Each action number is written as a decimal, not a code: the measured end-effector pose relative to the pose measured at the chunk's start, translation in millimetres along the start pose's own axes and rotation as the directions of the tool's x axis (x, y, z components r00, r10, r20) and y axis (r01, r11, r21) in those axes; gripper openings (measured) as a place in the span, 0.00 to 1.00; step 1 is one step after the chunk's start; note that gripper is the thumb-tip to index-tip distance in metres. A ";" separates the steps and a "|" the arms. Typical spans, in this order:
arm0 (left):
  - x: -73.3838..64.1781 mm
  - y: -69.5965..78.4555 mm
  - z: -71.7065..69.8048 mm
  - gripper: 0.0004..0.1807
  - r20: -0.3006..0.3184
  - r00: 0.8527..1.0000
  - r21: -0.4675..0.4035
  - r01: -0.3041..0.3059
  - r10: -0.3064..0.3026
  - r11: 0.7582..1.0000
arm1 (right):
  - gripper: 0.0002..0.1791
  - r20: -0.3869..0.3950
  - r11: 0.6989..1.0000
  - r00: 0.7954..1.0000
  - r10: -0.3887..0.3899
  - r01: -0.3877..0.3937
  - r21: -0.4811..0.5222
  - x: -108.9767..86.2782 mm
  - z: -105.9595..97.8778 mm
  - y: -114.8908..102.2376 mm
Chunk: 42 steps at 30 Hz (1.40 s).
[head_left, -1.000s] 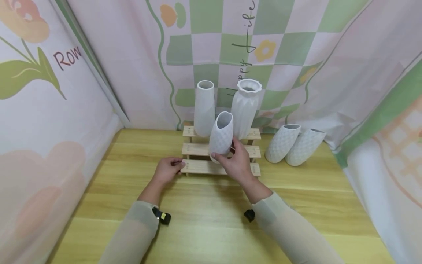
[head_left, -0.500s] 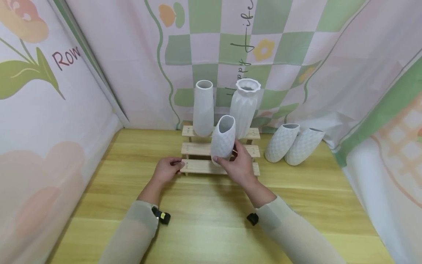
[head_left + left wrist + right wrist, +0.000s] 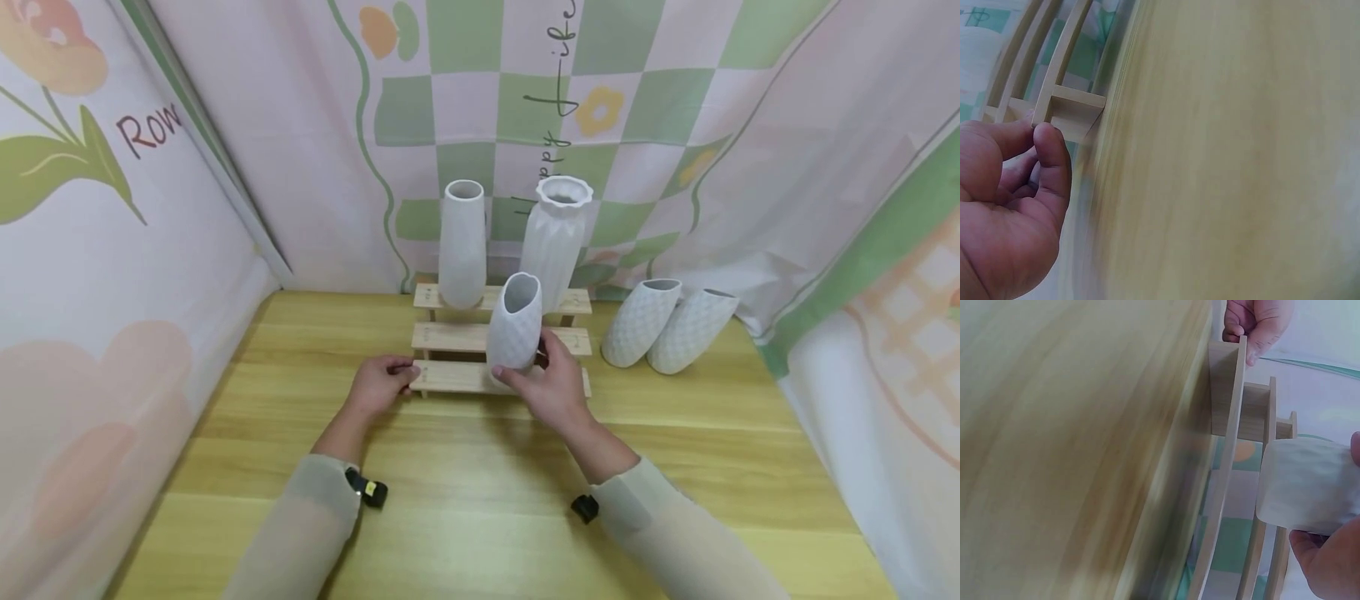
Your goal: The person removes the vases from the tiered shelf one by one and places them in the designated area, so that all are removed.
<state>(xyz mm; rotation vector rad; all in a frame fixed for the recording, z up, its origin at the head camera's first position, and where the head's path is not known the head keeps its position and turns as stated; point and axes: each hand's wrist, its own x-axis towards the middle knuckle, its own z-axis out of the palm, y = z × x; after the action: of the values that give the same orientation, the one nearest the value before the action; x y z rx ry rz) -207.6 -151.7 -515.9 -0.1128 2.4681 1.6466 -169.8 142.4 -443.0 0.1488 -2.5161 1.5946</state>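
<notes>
My right hand (image 3: 557, 390) grips a white vase (image 3: 514, 333) with a dimpled surface and a slanted mouth, thumb on its near side. The vase tilts slightly and overlaps the middle and lowest boards of a three-step wooden stand (image 3: 453, 377) in the head view. In the right wrist view, the vase's base (image 3: 1272, 487) is above the front board (image 3: 1222, 481). At the stand's left end, my left hand (image 3: 377, 387) pinches the corner of the lowest board; the left wrist view shows thumb and index finger (image 3: 1052, 153) meeting at that corner.
On the top board stand a smooth tapered white vase (image 3: 463, 250) and a pleated white vase (image 3: 555, 250) with a scalloped rim. Two dimpled white vases (image 3: 641, 325) lean rightward on the wooden table (image 3: 465, 517), right of the stand. Patterned curtains (image 3: 465, 108) enclose the back and sides.
The right hand has carried the dimpled vase a little to the right and toward me, lower over the front of the stand. My left hand keeps its hold on the board's end.
</notes>
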 end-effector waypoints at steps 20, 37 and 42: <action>-1.4 2.9 1.0 0.20 -0.011 1.000 0.008 -0.002 0.002 1.000 | 0.48 -0.017 0.999 0.999 0.047 -0.047 0.010 -10.6 -22.8 15.5; -2.7 0.7 1.9 0.20 -0.005 1.000 -0.009 0.004 -0.004 1.000 | 0.46 -0.045 0.998 0.997 0.062 -0.062 0.007 -19.1 -41.5 26.7; -3.6 1.4 2.0 0.21 -0.002 1.000 -0.009 -0.003 0.003 1.000 | 0.46 -0.040 0.998 0.997 0.062 -0.061 0.013 -21.5 -46.1 28.1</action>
<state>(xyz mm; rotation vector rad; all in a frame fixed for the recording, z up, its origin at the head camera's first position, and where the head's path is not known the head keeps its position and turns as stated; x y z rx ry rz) -204.1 -149.4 -514.7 -0.1120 2.4633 1.6600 -149.7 196.0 -452.7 0.0400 -2.5045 1.6178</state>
